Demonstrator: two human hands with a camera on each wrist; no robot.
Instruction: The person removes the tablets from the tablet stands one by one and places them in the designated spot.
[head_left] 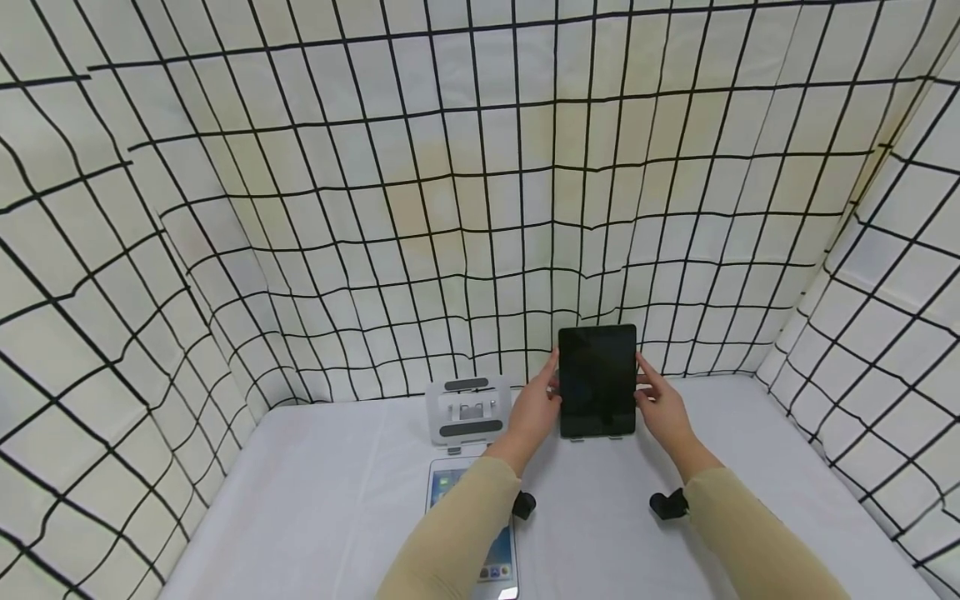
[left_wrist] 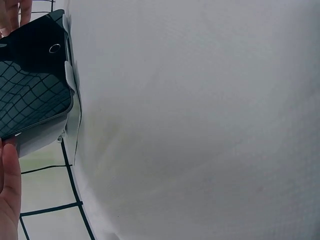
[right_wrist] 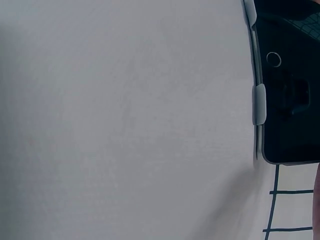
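Note:
A black tablet (head_left: 597, 379) with a dark screen stands nearly upright, tilted back, in the head view. Its lower edge sits behind two small lips (right_wrist: 260, 104) of a stand that is mostly hidden behind it. My left hand (head_left: 534, 410) holds the tablet's left edge, and my right hand (head_left: 664, 410) holds the right edge. In the left wrist view, the left hand's fingers (left_wrist: 11, 170) show at the tablet's corner side. A round home button (right_wrist: 273, 59) faces the right wrist camera.
Left of the tablet stands a second, pale stand (head_left: 468, 410) with dark pads. A white-framed tablet (head_left: 501, 554) with a lit screen lies flat, partly under my left sleeve. White cloth (head_left: 322, 500) covers the table; a black-gridded sheet (head_left: 420, 208) encloses it.

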